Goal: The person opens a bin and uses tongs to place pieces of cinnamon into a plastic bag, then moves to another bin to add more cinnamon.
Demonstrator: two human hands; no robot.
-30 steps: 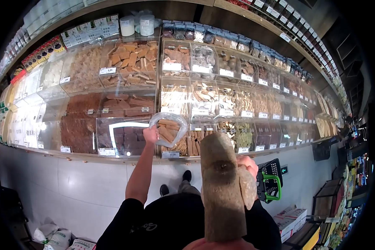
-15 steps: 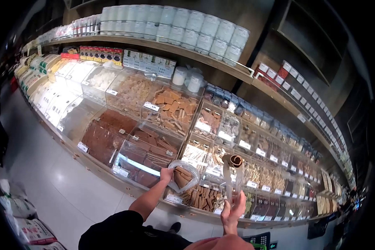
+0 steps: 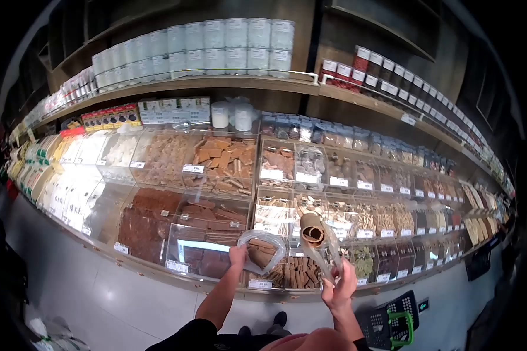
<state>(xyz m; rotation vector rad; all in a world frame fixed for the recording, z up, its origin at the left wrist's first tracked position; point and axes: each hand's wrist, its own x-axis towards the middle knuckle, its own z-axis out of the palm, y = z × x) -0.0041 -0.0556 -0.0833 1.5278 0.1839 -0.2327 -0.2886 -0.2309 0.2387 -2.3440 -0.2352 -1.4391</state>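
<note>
My left hand (image 3: 238, 255) grips the rim of a clear plastic bag (image 3: 263, 250) that has brown bark-like strips in it, held over an open bin of similar sticks (image 3: 295, 272). My right hand (image 3: 339, 288) holds a long rolled piece of bark (image 3: 315, 237) upright, its curled end pointing up, just right of the bag. Both hands are out in front of the lower row of clear bins.
A long curved counter of clear bins (image 3: 216, 158) with dried goods and price tags runs left to right. Shelves above carry white canisters (image 3: 216, 44) and jars (image 3: 386, 70). A black basket with green handles (image 3: 392, 324) sits on the floor at lower right.
The view has swung back right and levelled. The rolled bark, earlier close to the camera, is now held out by the bins beside the bag, slightly lower than half a second ago.
</note>
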